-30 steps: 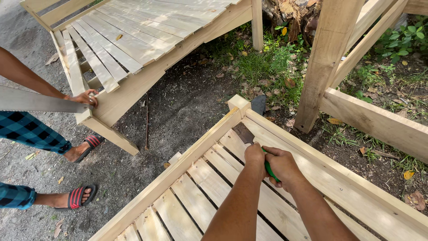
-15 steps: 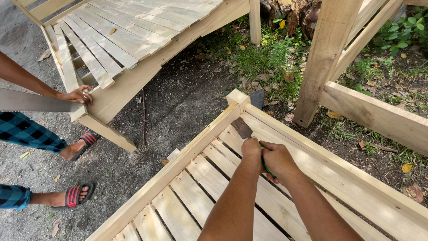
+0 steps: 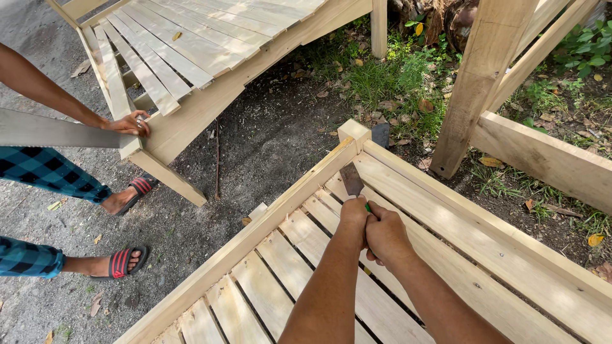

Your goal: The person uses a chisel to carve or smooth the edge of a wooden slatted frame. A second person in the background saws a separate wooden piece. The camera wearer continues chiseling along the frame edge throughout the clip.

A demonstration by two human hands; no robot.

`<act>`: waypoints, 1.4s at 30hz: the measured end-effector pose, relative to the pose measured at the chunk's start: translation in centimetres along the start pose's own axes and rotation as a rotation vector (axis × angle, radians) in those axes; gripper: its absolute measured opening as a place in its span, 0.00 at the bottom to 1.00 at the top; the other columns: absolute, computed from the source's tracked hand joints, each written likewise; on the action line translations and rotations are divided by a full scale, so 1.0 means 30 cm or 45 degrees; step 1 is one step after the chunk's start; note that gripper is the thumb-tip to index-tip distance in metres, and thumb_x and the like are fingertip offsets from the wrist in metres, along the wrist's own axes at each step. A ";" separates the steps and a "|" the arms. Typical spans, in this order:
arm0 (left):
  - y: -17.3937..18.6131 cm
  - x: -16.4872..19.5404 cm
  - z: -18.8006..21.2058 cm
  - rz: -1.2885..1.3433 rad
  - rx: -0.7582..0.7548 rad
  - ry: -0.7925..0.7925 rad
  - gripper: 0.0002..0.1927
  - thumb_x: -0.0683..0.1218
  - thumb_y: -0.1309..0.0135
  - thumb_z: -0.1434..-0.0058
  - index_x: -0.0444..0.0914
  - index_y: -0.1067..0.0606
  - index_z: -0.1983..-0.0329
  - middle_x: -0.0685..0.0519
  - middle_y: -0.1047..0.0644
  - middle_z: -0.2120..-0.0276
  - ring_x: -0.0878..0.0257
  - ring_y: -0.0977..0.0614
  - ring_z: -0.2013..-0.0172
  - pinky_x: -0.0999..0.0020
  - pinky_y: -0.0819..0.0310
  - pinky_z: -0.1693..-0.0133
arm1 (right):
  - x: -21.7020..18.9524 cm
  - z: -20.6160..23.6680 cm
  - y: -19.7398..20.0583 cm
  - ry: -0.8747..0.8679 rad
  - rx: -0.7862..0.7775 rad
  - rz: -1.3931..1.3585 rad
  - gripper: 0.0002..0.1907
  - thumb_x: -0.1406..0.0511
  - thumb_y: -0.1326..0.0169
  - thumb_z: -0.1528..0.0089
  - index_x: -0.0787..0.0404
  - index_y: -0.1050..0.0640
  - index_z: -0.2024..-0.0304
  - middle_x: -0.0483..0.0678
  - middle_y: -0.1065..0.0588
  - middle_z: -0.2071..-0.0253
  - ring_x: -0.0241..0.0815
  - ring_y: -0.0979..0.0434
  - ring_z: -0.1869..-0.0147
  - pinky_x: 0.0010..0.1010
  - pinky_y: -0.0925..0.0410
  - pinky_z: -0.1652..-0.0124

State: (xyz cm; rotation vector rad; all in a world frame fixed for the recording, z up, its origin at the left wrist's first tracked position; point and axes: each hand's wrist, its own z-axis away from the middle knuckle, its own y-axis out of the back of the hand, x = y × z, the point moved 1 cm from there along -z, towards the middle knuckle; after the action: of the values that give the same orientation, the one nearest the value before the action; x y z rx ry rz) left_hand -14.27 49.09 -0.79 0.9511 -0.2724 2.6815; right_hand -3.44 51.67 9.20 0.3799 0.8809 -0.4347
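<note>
Both my hands grip one tool, a chisel with a flat dark blade and a green handle. My left hand is in front, nearest the blade. My right hand wraps the handle just behind it. The blade tip rests on a pale slat close to the corner of the slatted wooden frame under me. Most of the green handle is hidden inside my fists.
Another person stands at the left in blue checked trousers and red-striped sandals; their hand rests on the corner of a second slatted frame. A wooden post and rail stand on grass at the right. Dirt lies between the frames.
My hands and the chisel have shifted slightly toward the frame's corner. The other person's hand stays on the far frame.
</note>
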 end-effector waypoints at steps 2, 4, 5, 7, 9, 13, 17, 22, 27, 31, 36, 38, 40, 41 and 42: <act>0.018 -0.009 0.007 0.001 0.014 0.001 0.22 0.58 0.59 0.29 0.36 0.29 0.50 0.46 0.26 0.64 0.51 0.26 0.65 0.49 0.34 0.70 | 0.002 0.013 -0.011 0.010 -0.003 0.042 0.27 0.62 0.63 0.30 0.48 0.36 0.27 0.50 0.29 0.80 0.40 0.35 0.86 0.33 0.44 0.86; 0.031 -0.021 0.009 -0.032 0.025 -0.012 0.21 0.58 0.59 0.29 0.36 0.29 0.52 0.46 0.27 0.66 0.51 0.27 0.67 0.48 0.36 0.70 | 0.004 0.025 -0.021 0.034 0.002 0.104 0.27 0.62 0.63 0.30 0.48 0.36 0.27 0.50 0.27 0.80 0.40 0.34 0.86 0.34 0.43 0.86; 0.037 -0.029 0.011 0.034 0.016 -0.021 0.22 0.58 0.58 0.29 0.35 0.28 0.52 0.46 0.27 0.66 0.52 0.26 0.67 0.49 0.35 0.70 | 0.006 0.032 -0.029 0.051 0.008 0.145 0.27 0.61 0.62 0.30 0.48 0.36 0.27 0.50 0.27 0.80 0.41 0.34 0.87 0.34 0.42 0.86; 0.047 -0.045 0.016 0.168 -0.010 -0.034 0.22 0.58 0.56 0.28 0.33 0.27 0.53 0.47 0.27 0.67 0.54 0.25 0.68 0.51 0.31 0.68 | 0.011 0.044 -0.034 0.051 0.003 0.207 0.27 0.61 0.62 0.30 0.48 0.37 0.27 0.50 0.26 0.80 0.40 0.34 0.86 0.34 0.40 0.85; 0.057 -0.064 0.024 0.227 0.021 0.019 0.22 0.58 0.58 0.27 0.35 0.27 0.54 0.48 0.26 0.68 0.55 0.25 0.68 0.52 0.30 0.66 | 0.018 0.056 -0.036 0.019 -0.026 0.242 0.27 0.60 0.62 0.29 0.49 0.39 0.26 0.50 0.26 0.79 0.39 0.34 0.85 0.34 0.40 0.84; 0.076 -0.087 0.038 0.211 0.096 0.038 0.20 0.58 0.59 0.27 0.37 0.28 0.55 0.49 0.25 0.67 0.57 0.24 0.67 0.53 0.30 0.64 | 0.021 0.074 -0.045 0.044 -0.044 0.198 0.27 0.61 0.62 0.30 0.49 0.36 0.27 0.50 0.27 0.80 0.39 0.34 0.86 0.34 0.37 0.83; 0.085 -0.091 0.039 0.286 0.025 0.003 0.21 0.59 0.58 0.28 0.37 0.29 0.58 0.48 0.29 0.69 0.54 0.28 0.69 0.53 0.33 0.68 | 0.024 0.087 -0.047 0.054 -0.065 0.231 0.26 0.62 0.62 0.30 0.47 0.34 0.28 0.51 0.26 0.80 0.39 0.33 0.86 0.34 0.37 0.83; 0.093 -0.094 0.052 0.108 0.096 0.044 0.21 0.59 0.61 0.28 0.38 0.29 0.57 0.49 0.27 0.68 0.55 0.27 0.67 0.52 0.33 0.66 | 0.029 0.086 -0.045 0.061 -0.062 0.178 0.25 0.61 0.61 0.30 0.48 0.33 0.29 0.50 0.26 0.81 0.40 0.34 0.87 0.35 0.38 0.84; 0.096 -0.070 0.081 0.238 0.075 0.037 0.21 0.58 0.61 0.27 0.35 0.29 0.54 0.45 0.25 0.65 0.52 0.23 0.65 0.50 0.29 0.66 | 0.034 0.087 -0.049 -0.026 -0.077 0.071 0.25 0.62 0.60 0.31 0.47 0.30 0.30 0.51 0.28 0.82 0.39 0.37 0.87 0.34 0.45 0.85; 0.058 -0.035 0.079 0.083 0.127 0.057 0.21 0.57 0.60 0.29 0.34 0.29 0.53 0.46 0.27 0.65 0.51 0.27 0.66 0.48 0.35 0.67 | 0.019 0.077 -0.018 -0.022 -0.062 -0.055 0.25 0.61 0.60 0.31 0.47 0.30 0.31 0.49 0.31 0.82 0.38 0.40 0.87 0.34 0.47 0.85; -0.044 -0.004 0.051 0.062 -0.008 -0.046 0.22 0.56 0.60 0.28 0.33 0.29 0.49 0.43 0.26 0.62 0.51 0.24 0.63 0.48 0.30 0.66 | -0.003 0.038 0.054 0.005 0.032 -0.135 0.26 0.63 0.61 0.31 0.49 0.30 0.31 0.48 0.32 0.82 0.39 0.40 0.87 0.33 0.48 0.85; -0.068 0.003 0.040 0.005 -0.015 -0.047 0.23 0.57 0.61 0.28 0.33 0.29 0.48 0.44 0.25 0.61 0.52 0.24 0.63 0.48 0.30 0.65 | -0.003 0.024 0.066 0.014 0.032 -0.143 0.25 0.63 0.61 0.31 0.50 0.30 0.31 0.48 0.32 0.82 0.39 0.40 0.87 0.33 0.47 0.86; -0.080 0.005 0.029 -0.068 -0.002 -0.042 0.24 0.58 0.62 0.28 0.34 0.29 0.48 0.46 0.25 0.61 0.53 0.24 0.62 0.48 0.31 0.65 | -0.003 0.009 0.073 0.007 0.033 -0.143 0.25 0.63 0.62 0.30 0.51 0.30 0.31 0.48 0.32 0.82 0.38 0.39 0.87 0.33 0.47 0.85; -0.083 0.004 0.024 -0.057 -0.005 -0.035 0.24 0.58 0.62 0.28 0.34 0.29 0.48 0.46 0.25 0.61 0.52 0.24 0.62 0.48 0.31 0.65 | -0.001 0.002 0.075 -0.008 0.030 -0.137 0.25 0.63 0.61 0.30 0.50 0.30 0.31 0.48 0.32 0.82 0.38 0.39 0.87 0.32 0.47 0.85; -0.086 0.002 0.019 -0.047 -0.008 -0.030 0.24 0.58 0.62 0.28 0.34 0.29 0.48 0.45 0.25 0.61 0.52 0.23 0.62 0.48 0.31 0.65 | 0.001 -0.005 0.078 -0.022 0.027 -0.131 0.25 0.63 0.61 0.30 0.50 0.30 0.31 0.48 0.32 0.82 0.38 0.39 0.86 0.32 0.46 0.85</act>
State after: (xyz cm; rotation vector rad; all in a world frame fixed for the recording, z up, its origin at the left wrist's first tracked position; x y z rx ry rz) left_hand -13.14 51.38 -0.10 0.9770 -0.2659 2.6362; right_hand -2.32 53.72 9.43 0.3505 0.8824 -0.5418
